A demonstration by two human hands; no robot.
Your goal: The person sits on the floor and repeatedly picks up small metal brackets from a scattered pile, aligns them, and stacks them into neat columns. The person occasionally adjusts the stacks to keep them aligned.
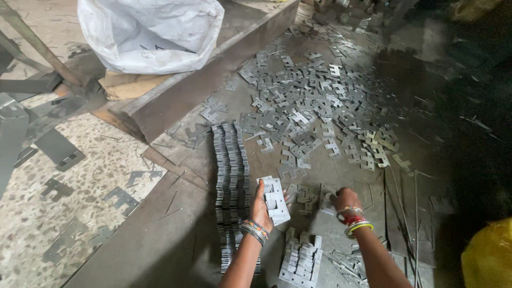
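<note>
Head view looks down on your left hand (261, 205), closed around a small stack of flat metal plates (276, 200) held on edge just right of the long row of plates (231, 176) standing on the floor. Your right hand (344, 200) is curled, fingertips down on loose plates (306, 194) between both hands; whether it grips one, you cannot tell. Near your wrists lies another bundle (301, 261). Farther off, scattered plates (314, 101) cover the floor, and a white sack (152, 32) sits far left
</note>
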